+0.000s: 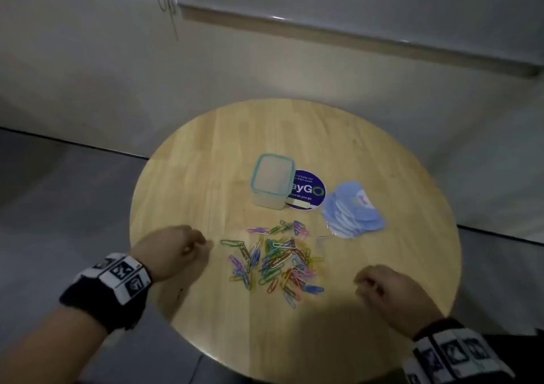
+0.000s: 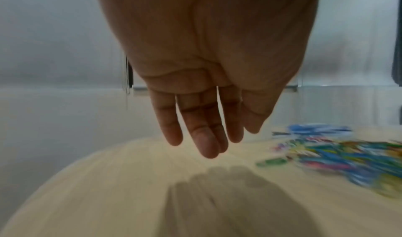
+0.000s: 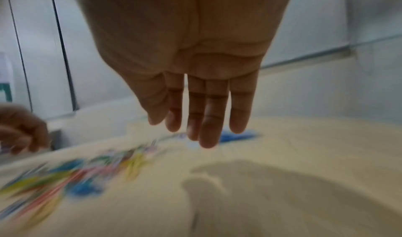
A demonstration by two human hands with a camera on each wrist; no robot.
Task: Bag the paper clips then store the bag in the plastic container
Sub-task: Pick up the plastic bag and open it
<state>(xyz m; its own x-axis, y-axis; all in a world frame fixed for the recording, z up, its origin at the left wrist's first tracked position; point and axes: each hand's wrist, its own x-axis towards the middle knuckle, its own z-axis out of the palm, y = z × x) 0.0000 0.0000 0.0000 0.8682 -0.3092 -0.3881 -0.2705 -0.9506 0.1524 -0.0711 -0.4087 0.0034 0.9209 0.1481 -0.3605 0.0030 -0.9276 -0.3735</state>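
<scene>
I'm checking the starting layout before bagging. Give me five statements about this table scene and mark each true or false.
1. The paper clips lie loose on the round wooden table. True.
2. The plastic container already holds a bag. False: it stands open and looks empty.
3. The left hand grips a clip. False: in the left wrist view its fingers hang relaxed and hold nothing.
4. The right hand holds nothing. True.
5. The stack of blue bags lies left of the container. False: it lies to its right, beyond a round dark blue sticker.
</scene>
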